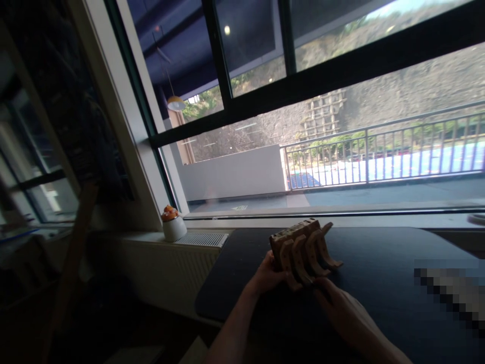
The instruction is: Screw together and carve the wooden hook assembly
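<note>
A brown wooden piece with several curved, hook-like ribs point(300, 253) is held up over the dark tabletop in front of me. My left hand point(265, 275) grips its left end, with the fingers partly hidden behind it. At the lower edge, my right hand point(337, 303) has its fingers closed against the ribs near the middle. The ribs point toward me and to the right. Whether the right fingers pinch some small part there is too dark to make out.
The dark table point(379, 247) with rounded corners stands against a large window point(242, 108). To the left runs a radiator point(182, 270) under a sill, which bears a white pot with an orange top point(172, 225). A pixelated patch covers the right edge.
</note>
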### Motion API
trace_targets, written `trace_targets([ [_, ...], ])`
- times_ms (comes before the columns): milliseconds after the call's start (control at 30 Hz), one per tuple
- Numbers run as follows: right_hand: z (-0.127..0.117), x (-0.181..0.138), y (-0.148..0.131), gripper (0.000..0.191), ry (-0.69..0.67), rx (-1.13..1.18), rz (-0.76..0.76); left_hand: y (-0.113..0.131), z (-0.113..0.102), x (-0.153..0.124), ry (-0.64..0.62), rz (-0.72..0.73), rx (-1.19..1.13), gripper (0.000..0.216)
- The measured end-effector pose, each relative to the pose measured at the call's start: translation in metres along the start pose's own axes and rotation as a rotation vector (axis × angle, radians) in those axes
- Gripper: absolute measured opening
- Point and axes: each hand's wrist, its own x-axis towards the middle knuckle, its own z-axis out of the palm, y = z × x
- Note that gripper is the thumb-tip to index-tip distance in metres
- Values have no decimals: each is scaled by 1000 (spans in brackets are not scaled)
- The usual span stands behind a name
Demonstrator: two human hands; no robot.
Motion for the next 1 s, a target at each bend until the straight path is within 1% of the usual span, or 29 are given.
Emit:
trace_targets([
  [67, 0, -4, 0, 23, 5, -22, 25, 4, -1, 2, -38, 35, -51, 74],
  [133, 5, -4, -5, 21, 5, -45, 39, 6, 3, 5, -23, 38, -84, 70],
  [233, 15, 1, -14, 26, 21, -88, 44, 7, 12, 7, 3, 35, -58, 66],
  [300, 18, 5, -14, 23, 36, -106, 18, 11, 13, 6, -3, 30, -43, 65],
  [367, 17, 6, -10, 19, 49, -117, -30, 20, 8, 3, -50, -31, -74, 62],
  [433, 13, 5, -3, 19, 59, -132, -85, 31, 0, 3, -132, -155, -132, 55],
  [467, 11, 4, 1, 20, 59, -141, -114, 38, -3, 5, -135, -204, -147, 54],
  [533, 8, 1, 5, 22, 41, -154, -175, 49, -7, 14, -107, -237, -129, 51],
  [667, 4, 1, 6, 25, -1, -171, -272, 64, 1, 45, -128, -342, -12, 36],
  [767, 0, 5, 7, 24, 11, -180, -313, 69, 10, 64, -151, -407, 66, 29],
  [867, -7, 9, 12, 24, 48, -181, -306, 64, 14, 65, -115, -372, 102, 25],
  [1000, -11, 9, 16, 28, 97, -166, -219, 49, 17, 43, 14, -231, 67, 38],
])
